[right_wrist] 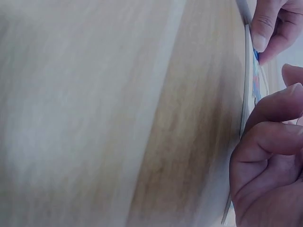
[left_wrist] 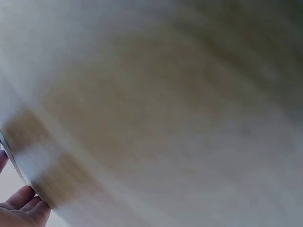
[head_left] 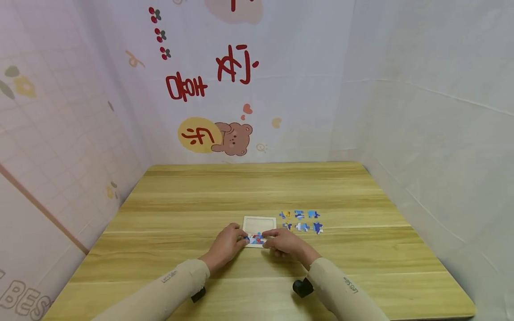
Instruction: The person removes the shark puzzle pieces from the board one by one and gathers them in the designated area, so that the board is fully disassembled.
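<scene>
A small white puzzle frame (head_left: 260, 218) lies on the wooden table, with colourful jigsaw pieces (head_left: 256, 238) along its near side. My left hand (head_left: 228, 244) is at the frame's near left corner; its thumb and forefinger pinch a blue-edged puzzle piece (right_wrist: 256, 55), seen in the right wrist view. At the opposite end of that row, my right hand (head_left: 287, 243) has thumb and forefinger around a puzzle piece, its other fingers curled under. The fingertips partly hide both pieces. In the left wrist view, only some fingers (left_wrist: 28, 205) show at the lower left, by the frame's edge.
Several loose jigsaw pieces (head_left: 302, 226) lie in two rows right of the frame. The wooden table (head_left: 180, 196) meets a printed cloth backdrop (head_left: 305, 111) behind, with more cloth at both sides. A dark wrist device (head_left: 303, 287) sits under the right sleeve.
</scene>
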A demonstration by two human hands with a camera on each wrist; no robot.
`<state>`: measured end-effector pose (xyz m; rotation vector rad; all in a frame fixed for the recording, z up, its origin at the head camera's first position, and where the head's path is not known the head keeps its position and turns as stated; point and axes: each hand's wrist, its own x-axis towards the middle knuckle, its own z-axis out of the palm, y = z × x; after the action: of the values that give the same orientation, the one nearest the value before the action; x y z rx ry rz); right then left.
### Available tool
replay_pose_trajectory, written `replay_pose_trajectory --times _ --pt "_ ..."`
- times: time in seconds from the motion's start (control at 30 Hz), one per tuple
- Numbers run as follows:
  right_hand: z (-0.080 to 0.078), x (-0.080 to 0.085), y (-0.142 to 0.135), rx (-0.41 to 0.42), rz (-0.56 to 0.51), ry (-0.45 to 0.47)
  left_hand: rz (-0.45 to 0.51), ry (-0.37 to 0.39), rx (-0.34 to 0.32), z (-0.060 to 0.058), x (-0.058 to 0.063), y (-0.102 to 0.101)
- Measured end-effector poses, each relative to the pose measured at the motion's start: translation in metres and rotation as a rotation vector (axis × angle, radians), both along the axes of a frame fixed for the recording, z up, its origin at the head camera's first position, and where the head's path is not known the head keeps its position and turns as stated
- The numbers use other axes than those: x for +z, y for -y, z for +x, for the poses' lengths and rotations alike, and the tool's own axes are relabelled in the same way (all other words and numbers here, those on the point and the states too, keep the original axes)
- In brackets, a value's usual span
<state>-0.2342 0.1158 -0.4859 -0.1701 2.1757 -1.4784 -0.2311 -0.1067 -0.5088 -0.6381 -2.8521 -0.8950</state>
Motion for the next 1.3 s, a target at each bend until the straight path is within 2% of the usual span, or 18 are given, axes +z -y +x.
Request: replay_pose_trajectory --times 0.1,0.23,0.47,0.53,0.67,0.83,1.03,1.3 --pt "-0.001 -0.001 0.002 -0.033 -0.029 0.029 -0.002 0.011 0.001 0.001 0.000 0.000" --pt "-0.003 0.000 0.003 -0.056 -0.029 0.017 -0.003 0.014 -0.002 0.001 0.001 0.000" --pt "-0.005 0.003 0.011 0.010 0.067 -0.184 -0.007 -0.013 -0.003 -0.001 0.000 0.000" --pt "-0.005 0.002 0.014 0.006 0.071 -0.228 -0.003 -0.016 -0.006 -0.002 0.000 0.000" --pt "-0.004 -0.001 0.020 -0.027 0.047 -0.261 0.003 -0.016 -0.013 -0.002 0.001 0.000" --pt "-0.006 -0.002 0.024 -0.040 0.040 -0.247 0.000 0.001 -0.006 -0.002 0.001 0.000" --pt "-0.007 -0.002 0.024 -0.035 0.066 -0.243 -0.011 -0.012 -0.011 -0.001 0.000 0.000" --pt "-0.011 0.005 0.011 -0.079 -0.004 -0.212 -0.011 -0.007 -0.007 -0.001 0.000 0.000"
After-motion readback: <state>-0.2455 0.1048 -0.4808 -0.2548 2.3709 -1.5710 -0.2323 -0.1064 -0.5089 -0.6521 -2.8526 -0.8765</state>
